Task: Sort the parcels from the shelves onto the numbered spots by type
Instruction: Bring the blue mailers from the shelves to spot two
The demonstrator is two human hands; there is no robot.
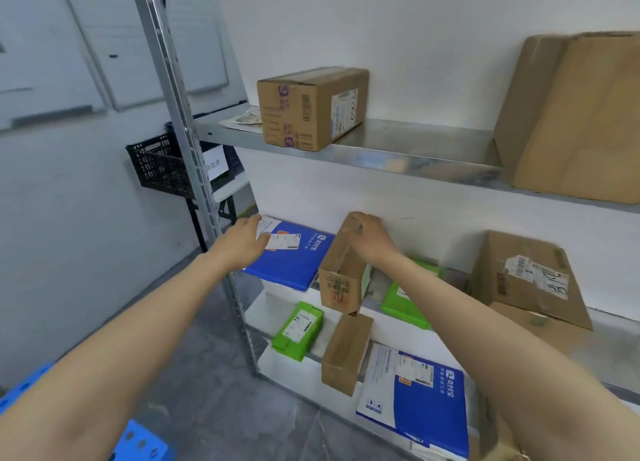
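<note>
My right hand (369,240) grips the top of a small brown carton (341,280), which is tilted and lifted at the front of the middle shelf. My left hand (244,242) reaches over the near corner of a blue flat mailer (294,263) on that shelf, fingers on its white label; whether they pinch it is unclear. Two green parcels lie nearby, one on the middle shelf (403,304) and one on the lower shelf (298,329). The lower shelf also holds a narrow brown carton (346,353) and a second blue mailer (426,401).
The top shelf (415,159) carries a taped carton (311,108) and a large carton (575,117). Another carton (526,280) sits at the right of the middle shelf. A metal upright (180,114) stands left, a black crate (159,166) behind it, blue plastic (142,443) on the floor.
</note>
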